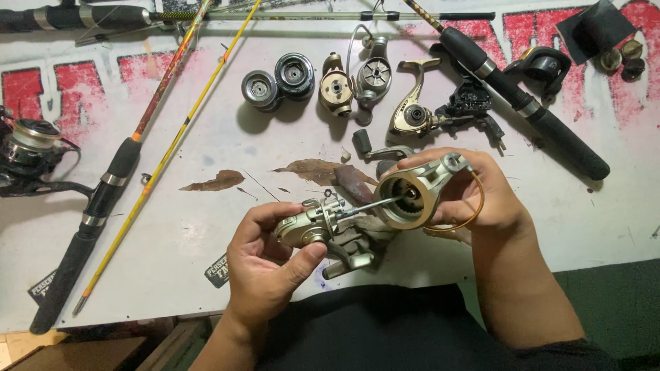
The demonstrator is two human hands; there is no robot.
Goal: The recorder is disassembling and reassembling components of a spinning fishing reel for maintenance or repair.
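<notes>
From the head camera, your left palm hides the underside of the silver reel body (313, 227), fingers of your left hand (265, 264) curled tight round it above the table's (192, 227) near edge. Your right hand (474, 196) grips the round, ridged metal rotor (405, 196), a thin shaft (368, 205) bridging them.

A fishing-tackle repair workshop: a scuffed, stained white desk (206, 227) carries fishing rods (103, 199), loose reel spools (278, 79), a detached gold reel body (412, 113) and other dismantled spinning-reel parts.
</notes>
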